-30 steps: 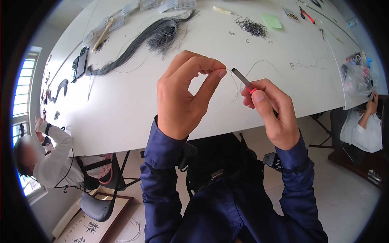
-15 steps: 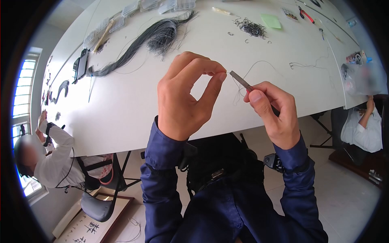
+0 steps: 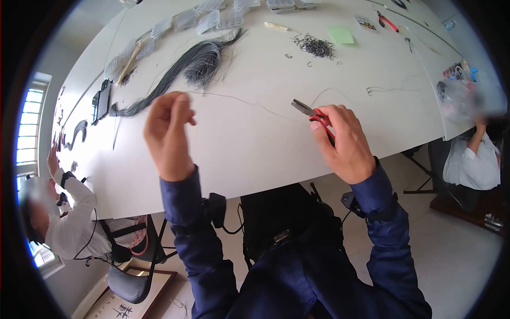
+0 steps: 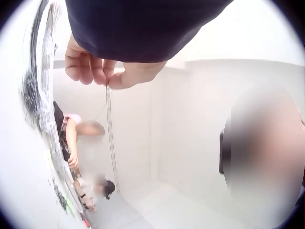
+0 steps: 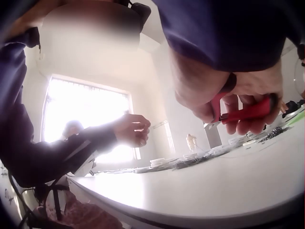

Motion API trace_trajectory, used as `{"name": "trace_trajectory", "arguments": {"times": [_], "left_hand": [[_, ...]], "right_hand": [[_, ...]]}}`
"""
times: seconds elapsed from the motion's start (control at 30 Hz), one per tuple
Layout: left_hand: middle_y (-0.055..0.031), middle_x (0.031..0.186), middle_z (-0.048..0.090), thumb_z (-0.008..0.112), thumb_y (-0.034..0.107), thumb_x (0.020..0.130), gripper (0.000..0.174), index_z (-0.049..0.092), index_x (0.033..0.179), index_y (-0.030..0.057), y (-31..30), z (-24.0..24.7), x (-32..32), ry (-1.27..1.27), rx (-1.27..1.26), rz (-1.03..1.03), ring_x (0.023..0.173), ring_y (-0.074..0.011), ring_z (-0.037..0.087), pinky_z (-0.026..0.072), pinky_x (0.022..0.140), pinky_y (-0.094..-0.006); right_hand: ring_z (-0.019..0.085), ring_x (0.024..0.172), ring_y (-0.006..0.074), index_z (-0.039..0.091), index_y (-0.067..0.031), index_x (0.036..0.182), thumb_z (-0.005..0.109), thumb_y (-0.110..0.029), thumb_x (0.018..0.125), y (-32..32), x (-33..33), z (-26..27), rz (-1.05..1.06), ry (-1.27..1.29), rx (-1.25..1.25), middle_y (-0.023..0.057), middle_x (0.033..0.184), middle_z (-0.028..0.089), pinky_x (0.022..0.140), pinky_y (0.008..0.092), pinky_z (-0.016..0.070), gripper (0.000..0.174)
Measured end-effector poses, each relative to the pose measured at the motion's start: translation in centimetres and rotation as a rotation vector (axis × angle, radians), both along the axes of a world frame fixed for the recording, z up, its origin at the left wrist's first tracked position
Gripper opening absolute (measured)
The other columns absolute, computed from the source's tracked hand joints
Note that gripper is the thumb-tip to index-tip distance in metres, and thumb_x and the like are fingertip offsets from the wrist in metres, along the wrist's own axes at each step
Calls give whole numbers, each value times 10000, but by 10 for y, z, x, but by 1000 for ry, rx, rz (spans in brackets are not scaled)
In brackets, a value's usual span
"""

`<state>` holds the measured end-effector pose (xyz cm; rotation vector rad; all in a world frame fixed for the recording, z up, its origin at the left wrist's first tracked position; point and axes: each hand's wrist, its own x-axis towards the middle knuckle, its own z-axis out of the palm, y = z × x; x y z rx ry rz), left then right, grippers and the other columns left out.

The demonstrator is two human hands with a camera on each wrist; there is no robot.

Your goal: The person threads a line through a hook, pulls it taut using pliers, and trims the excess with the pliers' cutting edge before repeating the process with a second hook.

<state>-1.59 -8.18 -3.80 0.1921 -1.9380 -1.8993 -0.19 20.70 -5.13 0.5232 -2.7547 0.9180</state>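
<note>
My left hand (image 3: 169, 133) is over the table, left of centre, thumb and fingertips pinching a thin line. That line (image 3: 234, 97) stretches rightward across the table toward the pliers. In the left wrist view the fingertips (image 4: 110, 82) meet, a fine strand trailing from them. My right hand (image 3: 348, 143) grips red-handled pliers (image 3: 304, 107), their grey nose pointing up and left, a wide gap from the left hand. Red handles (image 5: 250, 110) lie across the palm in the right wrist view. A loose curve of line (image 3: 332, 89) shows behind the pliers.
Beyond my hands lie a bundle of grey strands (image 3: 169, 80), a pile of small dark hooks (image 3: 317, 47) and a green paper (image 3: 340, 35). Clear plastic boxes (image 3: 186, 19) line the back. A second pair of pliers (image 3: 389, 23) is far right. People sit at both sides.
My left hand has moved left, away from the pliers' nose, drawing the line out between them. The right hand has shifted slightly left with the pliers, whose red handles show more now.
</note>
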Motion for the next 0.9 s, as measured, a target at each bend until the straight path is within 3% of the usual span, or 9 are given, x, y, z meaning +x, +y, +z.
{"name": "trace_trajectory", "arguments": {"times": [0.03,0.17,0.43,0.53,0.63,0.67,0.73,0.77,0.9], "left_hand": [[-38,810,597,621,114,959,104,631,995,17,-23,0,0,32,132,1,692,-126,567,466,636,-271],[-20,801,556,608,136,967,88,601,977,49,-54,10,4,-2,297,-6,718,-131,557,452,618,-284],[-1,831,541,590,197,999,184,562,1116,59,-39,21,5,-37,602,-78,747,-119,509,407,670,-267],[12,849,545,561,178,1011,163,582,1117,55,21,14,9,-187,493,-352,755,-97,529,421,655,-254],[-54,913,643,626,118,978,135,643,1011,-12,69,8,12,-238,403,-421,744,-118,594,472,656,-257],[-69,928,658,637,117,973,142,644,1012,-19,77,7,11,-221,387,-458,775,-130,615,478,667,-258],[-83,943,680,640,139,979,182,645,1029,-35,84,7,10,-228,359,-555,816,-146,649,510,688,-279],[-86,941,683,637,139,981,187,644,1036,-40,84,8,10,-248,354,-587,819,-149,654,517,695,-282],[-99,909,676,593,179,1012,232,620,1065,-45,84,19,12,-335,349,-653,834,-177,664,525,746,-316]], "right_hand": [[547,894,309,589,-52,1062,633,-185,910,1,0,-7,-9,-37,59,109,937,571,836,429,435,206],[522,981,284,587,-63,1062,680,-168,842,-6,-8,-31,-11,161,163,94,1031,548,892,442,401,260],[502,1011,288,593,-77,1103,707,-163,800,-6,-20,-49,-41,240,179,92,1066,538,1011,473,367,335],[503,1064,306,588,-66,1188,698,-178,842,-10,-20,-30,-1,237,18,111,1142,556,1035,468,363,380],[492,1148,319,560,-55,1290,676,-196,896,-25,-12,20,87,174,-404,136,1244,558,1055,444,359,435],[510,1173,313,521,-46,1358,665,-210,920,-24,-13,30,115,204,-369,157,1265,579,1010,407,410,490],[592,1084,267,552,-38,1324,668,-229,928,-24,-15,38,171,-92,-521,158,1172,631,915,378,484,455],[664,918,205,632,-24,1187,676,-227,935,-24,-16,37,137,-167,-570,136,1010,691,800,331,529,327],[673,770,137,664,2,948,668,-167,949,-24,-20,35,146,-216,-657,68,816,708,760,282,533,169]]}}
